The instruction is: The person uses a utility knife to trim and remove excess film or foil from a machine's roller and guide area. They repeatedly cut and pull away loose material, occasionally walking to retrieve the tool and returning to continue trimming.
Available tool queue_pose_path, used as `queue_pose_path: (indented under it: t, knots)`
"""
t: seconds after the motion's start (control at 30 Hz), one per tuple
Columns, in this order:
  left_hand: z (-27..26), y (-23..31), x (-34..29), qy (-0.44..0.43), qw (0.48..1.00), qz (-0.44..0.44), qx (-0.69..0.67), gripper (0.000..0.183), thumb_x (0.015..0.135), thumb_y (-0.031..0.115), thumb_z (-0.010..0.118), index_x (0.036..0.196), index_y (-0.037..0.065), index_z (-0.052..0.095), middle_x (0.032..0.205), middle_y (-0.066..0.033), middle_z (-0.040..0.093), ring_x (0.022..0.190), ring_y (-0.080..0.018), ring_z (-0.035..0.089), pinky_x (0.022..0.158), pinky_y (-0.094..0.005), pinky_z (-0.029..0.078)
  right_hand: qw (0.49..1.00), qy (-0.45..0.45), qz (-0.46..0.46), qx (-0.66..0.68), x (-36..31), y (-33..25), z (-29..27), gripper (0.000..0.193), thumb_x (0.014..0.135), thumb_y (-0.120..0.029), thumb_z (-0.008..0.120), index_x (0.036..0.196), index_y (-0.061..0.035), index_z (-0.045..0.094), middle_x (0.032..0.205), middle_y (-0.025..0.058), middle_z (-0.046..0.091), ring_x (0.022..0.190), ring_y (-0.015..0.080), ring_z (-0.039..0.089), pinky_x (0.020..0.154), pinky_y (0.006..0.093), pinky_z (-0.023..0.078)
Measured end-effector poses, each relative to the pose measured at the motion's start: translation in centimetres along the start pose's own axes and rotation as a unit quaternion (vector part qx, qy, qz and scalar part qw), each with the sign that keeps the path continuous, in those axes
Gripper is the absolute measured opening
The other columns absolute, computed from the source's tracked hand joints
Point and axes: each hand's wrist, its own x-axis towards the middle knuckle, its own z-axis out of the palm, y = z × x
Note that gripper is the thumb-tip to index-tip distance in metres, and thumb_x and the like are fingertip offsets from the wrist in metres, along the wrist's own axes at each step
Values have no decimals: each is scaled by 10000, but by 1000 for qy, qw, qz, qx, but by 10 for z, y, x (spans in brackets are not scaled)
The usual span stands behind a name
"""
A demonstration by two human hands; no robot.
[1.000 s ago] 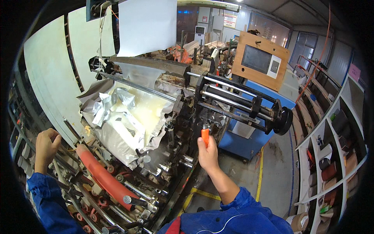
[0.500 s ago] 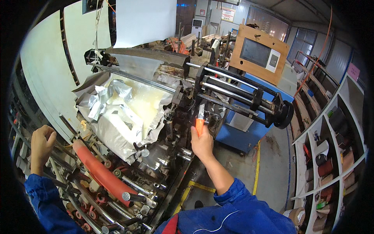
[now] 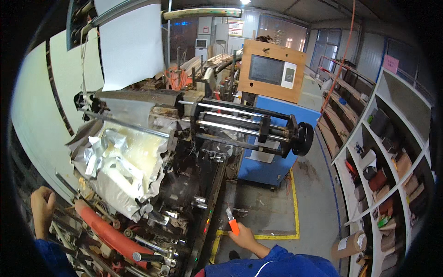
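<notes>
My right hand [image 3: 243,237] grips a knife with an orange handle [image 3: 234,226] and a short silvery blade, held up in front of the floor beside the machine. At the far left my left hand [image 3: 43,205] is raised with its fingers curled in, and nothing shows in them. It is nearest to the metal rods and the red roller [image 3: 104,231] at the machine's front. Beyond that roller, crumpled silver foil [image 3: 94,154] lies on a tray [image 3: 134,138] with a pale yellowish coating and wrinkled grey lining. Neither hand touches the tray.
A roller frame with a black handwheel [image 3: 302,139] juts out right of the tray. Behind it stands a blue cabinet [image 3: 265,168] with a wood-framed screen panel [image 3: 270,69]. White shelves [image 3: 350,194] with rolls line the right. A white sheet [image 3: 131,46] hangs at upper left.
The view has swung right. My right hand with the knife has come down and back from beside the roller frame. The left hand has also dropped lower, still curled.
</notes>
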Motion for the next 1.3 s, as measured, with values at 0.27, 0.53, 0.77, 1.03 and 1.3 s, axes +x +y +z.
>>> queue_pose_path:
  t: [0.27, 0.53, 0.77, 1.03, 1.3]
  knots:
    - [-2, 1, -4, 16, 999, 18, 31, 185, 869, 105, 677, 812, -59, 614, 701, -183, 600, 654, -318, 605, 651, -407, 483, 979, 175, -80, 72, 12, -34, -93, 303, 880, -277, 787, 997, -47, 628, 764, 162, 664, 674, 301, 676, 620, 427, 520]
    - [-6, 12, -3, 5, 998, 50, 28, 238, 821, 180, 690, 764, -43, 630, 726, -231, 618, 706, -401, 634, 660, -465, 492, 867, 380, -275, 167, 37, -107, -278, 67, 985, -133, 619, 960, -71, 614, 917, 30, 624, 820, 122, 567, 766, 276, 472]
    - [-26, 25, -5, -45, 997, 31, 54, 282, 818, 289, 691, 694, 36, 689, 703, -194, 663, 693, -421, 662, 658, -478, 539, 851, 315, -337, 251, 105, -142, -342, 365, 1016, -168, 585, 1305, 54, 591, 1310, 121, 625, 1244, 224, 572, 1165, 399, 350]
    - [-32, 29, -5, -23, 993, 112, 41, 272, 820, 269, 711, 671, 46, 664, 627, -151, 595, 605, -383, 609, 578, -471, 490, 868, 299, -333, 214, 146, -130, -339, 408, 1050, -172, 552, 1383, 64, 542, 1356, 97, 571, 1237, 176, 535, 1117, 316, 363]
    - [-15, 25, -8, 85, 982, 138, 98, 320, 787, 239, 766, 589, 78, 574, 590, -108, 542, 571, -335, 586, 556, -448, 469, 872, 325, -300, 210, 145, -131, -342, 440, 1069, -226, 552, 1406, 57, 532, 1364, 107, 566, 1261, 193, 538, 1133, 315, 353]
